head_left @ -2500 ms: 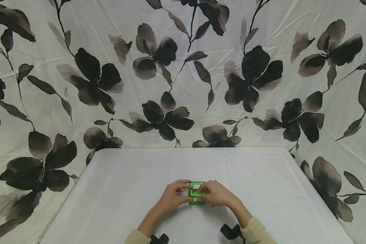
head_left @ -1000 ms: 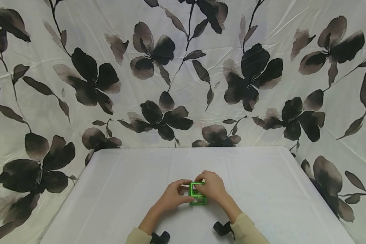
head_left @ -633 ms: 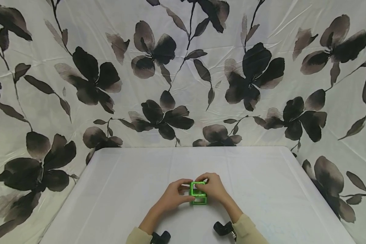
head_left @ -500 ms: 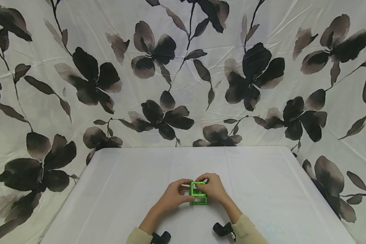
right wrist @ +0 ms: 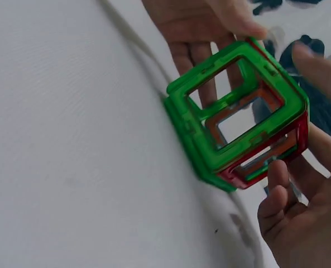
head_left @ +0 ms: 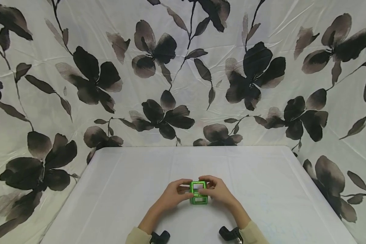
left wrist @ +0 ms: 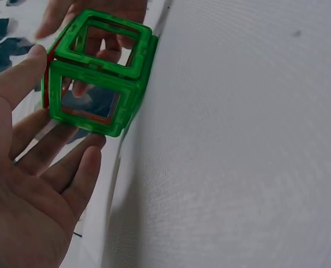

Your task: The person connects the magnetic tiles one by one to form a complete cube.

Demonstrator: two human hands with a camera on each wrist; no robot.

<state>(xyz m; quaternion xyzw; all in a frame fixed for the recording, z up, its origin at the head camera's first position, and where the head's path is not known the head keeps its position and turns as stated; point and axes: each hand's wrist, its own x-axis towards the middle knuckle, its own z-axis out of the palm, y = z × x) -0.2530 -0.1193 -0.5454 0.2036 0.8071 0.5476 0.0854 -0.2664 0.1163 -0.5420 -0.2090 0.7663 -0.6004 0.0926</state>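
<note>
A box of green and red see-through magnetic tiles [head_left: 198, 197] stands on the white table between the hands, its frames joined edge to edge. From the left, my left hand [head_left: 170, 195] grips it, thumb at the near edge and fingers on the far side. My right hand [head_left: 222, 194] is around its right side, the index finger at the far corner and the thumb over the top. In the right wrist view, curled fingers lie at the box's red side [right wrist: 265, 159], while the thumb [right wrist: 324, 72] looks slightly lifted off. The left wrist view shows two green faces [left wrist: 92, 71].
The white-covered table [head_left: 134, 169] extends around the hands. Behind it hangs a pale cloth [head_left: 207, 98] with dark flowers. A black wrist camera [head_left: 161, 237] sits under the left wrist, another black camera [head_left: 228, 233] under the right.
My right hand has let go of its pinch on the upper green tile and shifted right to the box's side. That tile now lies squarely in place. The left hand has stayed.
</note>
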